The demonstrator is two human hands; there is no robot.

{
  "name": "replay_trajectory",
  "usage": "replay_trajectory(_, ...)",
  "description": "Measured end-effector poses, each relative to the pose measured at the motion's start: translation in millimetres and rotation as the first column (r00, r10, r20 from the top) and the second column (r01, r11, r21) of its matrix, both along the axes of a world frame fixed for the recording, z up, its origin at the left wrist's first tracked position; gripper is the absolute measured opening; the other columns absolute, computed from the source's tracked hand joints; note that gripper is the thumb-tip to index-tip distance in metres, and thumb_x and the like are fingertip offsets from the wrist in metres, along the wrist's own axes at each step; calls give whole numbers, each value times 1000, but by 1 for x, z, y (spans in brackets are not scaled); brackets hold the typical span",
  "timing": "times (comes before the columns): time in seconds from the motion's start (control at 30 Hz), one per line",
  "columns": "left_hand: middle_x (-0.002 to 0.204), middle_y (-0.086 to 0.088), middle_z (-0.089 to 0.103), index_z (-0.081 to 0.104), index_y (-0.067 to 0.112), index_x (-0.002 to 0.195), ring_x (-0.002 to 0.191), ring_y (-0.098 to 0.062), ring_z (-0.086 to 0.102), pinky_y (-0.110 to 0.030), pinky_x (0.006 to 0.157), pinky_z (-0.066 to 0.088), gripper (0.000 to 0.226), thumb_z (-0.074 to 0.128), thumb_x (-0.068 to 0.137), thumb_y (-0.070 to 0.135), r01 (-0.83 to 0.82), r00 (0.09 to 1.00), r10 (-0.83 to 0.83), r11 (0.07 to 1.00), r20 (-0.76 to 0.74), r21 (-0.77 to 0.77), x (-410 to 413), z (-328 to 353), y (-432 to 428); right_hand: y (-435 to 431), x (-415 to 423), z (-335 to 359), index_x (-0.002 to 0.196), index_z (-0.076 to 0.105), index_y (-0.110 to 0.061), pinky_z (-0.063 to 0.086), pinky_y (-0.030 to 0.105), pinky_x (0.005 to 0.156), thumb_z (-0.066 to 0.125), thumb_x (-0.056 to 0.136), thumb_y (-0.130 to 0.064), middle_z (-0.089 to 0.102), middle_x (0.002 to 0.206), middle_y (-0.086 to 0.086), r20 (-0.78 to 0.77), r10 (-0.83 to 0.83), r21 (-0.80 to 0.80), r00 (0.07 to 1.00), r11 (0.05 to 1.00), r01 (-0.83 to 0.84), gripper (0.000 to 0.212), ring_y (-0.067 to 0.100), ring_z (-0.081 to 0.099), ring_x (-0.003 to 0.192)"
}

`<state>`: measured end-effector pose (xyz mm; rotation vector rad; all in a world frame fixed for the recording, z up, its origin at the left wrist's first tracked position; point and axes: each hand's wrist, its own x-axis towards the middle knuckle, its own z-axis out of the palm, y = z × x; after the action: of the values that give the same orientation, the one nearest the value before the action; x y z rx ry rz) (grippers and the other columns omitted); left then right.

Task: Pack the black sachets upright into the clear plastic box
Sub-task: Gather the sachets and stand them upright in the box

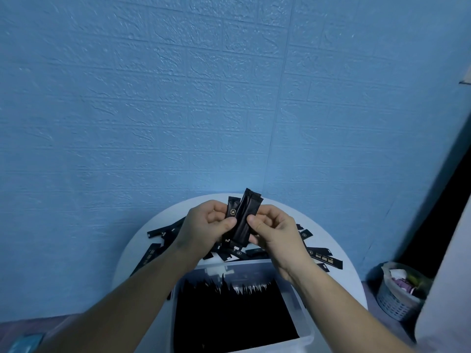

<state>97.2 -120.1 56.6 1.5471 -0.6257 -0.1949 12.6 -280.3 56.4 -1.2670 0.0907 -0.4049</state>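
Above the round white table [339,284], my left hand [204,228] and my right hand [275,233] together hold a small bunch of black sachets [243,220] upright, fingers curled round it from both sides. Loose black sachets [322,254] lie scattered on the table behind and beside my hands. The clear plastic box [304,314] stands at the table's near edge, below my hands. It is packed with several black sachets standing upright [234,309], their tops showing as a jagged row.
A blue brick-pattern wall [178,110] rises right behind the table. A grey mesh waste basket [397,299] with rubbish stands on the floor at the right. A dark gap and a pale panel close off the right edge.
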Motion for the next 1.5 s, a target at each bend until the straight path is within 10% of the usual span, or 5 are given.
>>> replay_trajectory(0.17, 90, -19, 76, 68, 7, 105, 88, -44, 74, -60, 82, 60, 13, 71, 93, 5, 63, 997, -64, 998, -49, -29, -7, 0, -1, -1, 0, 1, 109, 69, -2, 58, 23, 64, 65, 97, 0, 77, 94, 16, 5, 18, 34, 1000, 999, -18, 13, 23, 69, 77)
replay_trajectory(0.57, 89, -18, 76, 71, 4, 103, 82, -27, 76, -34, 74, 63, 10, 67, 95, 1, -11, 993, 1, 997, -118, -79, -9, 0, -9, -4, 2, -11, 110, 76, -14, 43, 37, 73, 80, 85, -19, 51, 94, 24, -88, 103, -31, 991, 994, -107, 25, 35, 50, 90)
replay_trajectory(0.93, 87, 3, 74, 76, 27, 93, 75, -6, 65, -25, 78, 55, 9, 76, 87, 19, 1, 969, -98, 918, 225, 397, 52, -26, 29, -10, 10, -12, 104, 78, -15, 40, 25, 58, 79, 85, -17, 44, 94, 15, -84, 75, -106, 994, 991, -84, 19, 21, 46, 72)
replay_trajectory(1.17, 110, 22, 67, 66, 49, 107, 107, -3, 61, -39, 100, 48, 39, 74, 76, 27, -34, 903, -317, 620, 289, 784, 87, -55, 22, -11, 4, -11, 97, 77, -14, 52, 22, 66, 68, 95, 1, 63, 69, -1, -53, 129, -152, 990, 979, -135, 17, 10, 62, 65)
replay_trajectory(1.5, 106, 21, 69, 71, 43, 105, 106, -2, 59, -43, 102, 43, 31, 73, 75, 36, -54, 875, -343, 631, 341, 774, 94, -66, 7, -19, 12, -10, 94, 72, -12, 52, 22, 61, 65, 95, 5, 52, 57, -11, -52, 98, -167, 994, 980, -105, 19, 6, 55, 55)
